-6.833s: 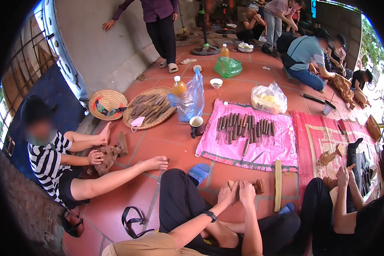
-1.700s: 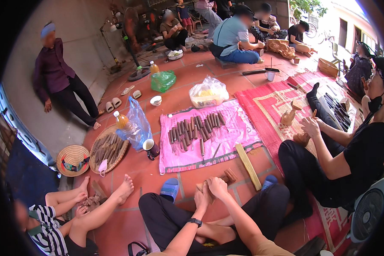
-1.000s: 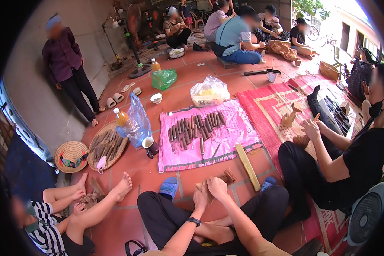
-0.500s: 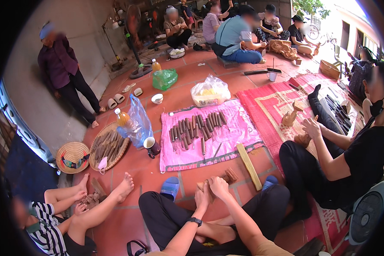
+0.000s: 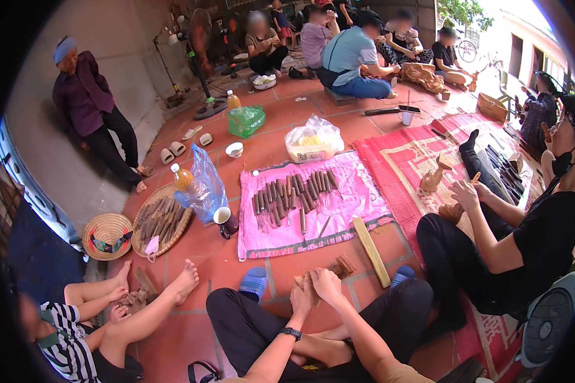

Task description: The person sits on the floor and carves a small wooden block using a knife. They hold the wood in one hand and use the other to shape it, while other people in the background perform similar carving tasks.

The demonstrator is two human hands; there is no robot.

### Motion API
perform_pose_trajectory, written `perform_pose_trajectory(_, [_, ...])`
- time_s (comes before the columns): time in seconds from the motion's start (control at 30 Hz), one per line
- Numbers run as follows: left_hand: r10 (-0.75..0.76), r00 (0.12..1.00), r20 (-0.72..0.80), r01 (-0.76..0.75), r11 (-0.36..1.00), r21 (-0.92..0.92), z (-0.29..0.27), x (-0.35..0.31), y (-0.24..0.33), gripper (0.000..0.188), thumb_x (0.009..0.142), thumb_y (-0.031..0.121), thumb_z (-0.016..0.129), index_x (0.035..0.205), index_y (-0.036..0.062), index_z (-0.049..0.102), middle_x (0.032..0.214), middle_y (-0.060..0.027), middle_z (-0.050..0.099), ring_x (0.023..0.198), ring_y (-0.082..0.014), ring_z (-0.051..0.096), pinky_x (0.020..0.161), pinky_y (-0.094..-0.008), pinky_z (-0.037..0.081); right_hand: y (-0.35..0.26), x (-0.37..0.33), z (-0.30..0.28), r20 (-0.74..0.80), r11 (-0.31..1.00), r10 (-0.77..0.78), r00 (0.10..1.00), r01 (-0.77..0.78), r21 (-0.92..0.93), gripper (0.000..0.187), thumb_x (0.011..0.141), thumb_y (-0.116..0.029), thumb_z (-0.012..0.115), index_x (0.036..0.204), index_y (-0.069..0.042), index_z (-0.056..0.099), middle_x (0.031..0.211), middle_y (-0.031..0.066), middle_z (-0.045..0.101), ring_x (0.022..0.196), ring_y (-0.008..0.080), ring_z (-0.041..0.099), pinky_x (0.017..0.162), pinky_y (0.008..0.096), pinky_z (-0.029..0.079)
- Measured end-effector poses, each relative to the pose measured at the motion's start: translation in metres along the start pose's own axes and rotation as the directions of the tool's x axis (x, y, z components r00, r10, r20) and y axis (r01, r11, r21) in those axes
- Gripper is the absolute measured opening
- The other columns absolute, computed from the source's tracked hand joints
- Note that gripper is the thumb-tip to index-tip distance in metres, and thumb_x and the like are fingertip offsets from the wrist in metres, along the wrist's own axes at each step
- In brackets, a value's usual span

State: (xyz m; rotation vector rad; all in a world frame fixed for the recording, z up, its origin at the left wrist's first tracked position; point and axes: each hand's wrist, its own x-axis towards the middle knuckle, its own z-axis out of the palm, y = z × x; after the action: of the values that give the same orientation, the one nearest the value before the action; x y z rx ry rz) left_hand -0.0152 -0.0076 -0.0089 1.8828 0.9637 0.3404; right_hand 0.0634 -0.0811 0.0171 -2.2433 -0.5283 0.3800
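Note:
Between my crossed legs both hands meet closely around a brown piece of carved wood (image 5: pixel 345 265). My left hand (image 5: pixel 302 297), with a dark watch on its wrist, is closed around the left part of the wood. My right hand (image 5: pixel 326 285) is closed against it from the right, its knuckles facing up. Most of the carving is covered by my hands, and whether a tool sits between my fingers cannot be made out. Ahead of my hands, many wood-handled carving chisels (image 5: pixel 303 196) lie in rows on a pink sheet (image 5: pixel 262 242).
A wooden plank (image 5: pixel 371 252) lies right of the sheet. Left are a mug (image 5: pixel 226 222), an oil-coloured bottle (image 5: pixel 183 177) and a basket of chisels (image 5: pixel 163 223). Seated people flank me on both sides; a fan (image 5: pixel 547 319) stands at right.
My hands keep almost the same grip on the wood. The standing person at left has shifted slightly. At right, a tool handle now shows in the neighbour's hand.

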Motion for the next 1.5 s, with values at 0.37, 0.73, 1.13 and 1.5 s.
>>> perform_pose_trajectory(0.37, [0.014, 1.000, 0.006, -0.014, 1.000, -0.007, 0.002, 0.003, -0.008, 0.061, 0.097, 0.048, 0.045, 0.118, -0.0084, 0.053, 0.104, -0.0331, 0.063, 0.103, -0.0457, 0.060, 0.086, -0.0508, 0.046, 0.003, 0.003, 0.002, 0.016, 1.000, 0.003, 1.000, -0.003, -0.001, 0.031, 0.093, -0.029, 0.049, 0.100, -0.005, 0.069, 0.094, 0.0220, 0.068, 0.091, 0.0420, 0.064, 0.080, 0.0509, 0.051])
perform_pose_trajectory(0.73, [0.012, 1.000, -0.020, -0.012, 1.000, 0.000, 0.004, 0.002, -0.006, 0.059, 0.097, 0.048, 0.046, 0.116, -0.0071, 0.055, 0.104, -0.0323, 0.063, 0.102, -0.0462, 0.060, 0.086, -0.0494, 0.047, 0.003, 0.004, 0.003, -0.019, 0.999, -0.042, 0.999, 0.042, -0.021, 0.032, 0.094, -0.028, 0.049, 0.093, -0.004, 0.068, 0.086, 0.0234, 0.068, 0.084, 0.0414, 0.066, 0.076, 0.0525, 0.052])
perform_pose_trajectory(1.13, [0.037, 0.999, 0.000, -0.037, 0.999, -0.030, 0.001, -0.001, -0.002, 0.058, 0.097, 0.047, 0.046, 0.116, -0.0066, 0.055, 0.105, -0.0317, 0.063, 0.100, -0.0455, 0.061, 0.084, -0.0502, 0.047, 0.008, 0.003, 0.005, 0.024, 0.998, -0.036, 0.999, 0.037, -0.046, 0.031, 0.093, -0.029, 0.048, 0.099, -0.007, 0.069, 0.090, 0.0230, 0.068, 0.088, 0.0419, 0.065, 0.078, 0.0529, 0.051])
perform_pose_trajectory(1.5, [0.036, 0.999, 0.015, -0.036, 0.999, -0.014, 0.002, 0.007, -0.012, 0.060, 0.096, 0.049, 0.044, 0.118, -0.0061, 0.052, 0.106, -0.0326, 0.062, 0.101, -0.0472, 0.060, 0.085, -0.0506, 0.047, 0.003, 0.005, 0.006, -0.027, 0.997, -0.069, 0.997, 0.068, -0.038, 0.033, 0.094, -0.028, 0.047, 0.089, -0.003, 0.068, 0.085, 0.0235, 0.068, 0.083, 0.0425, 0.066, 0.075, 0.0537, 0.051])
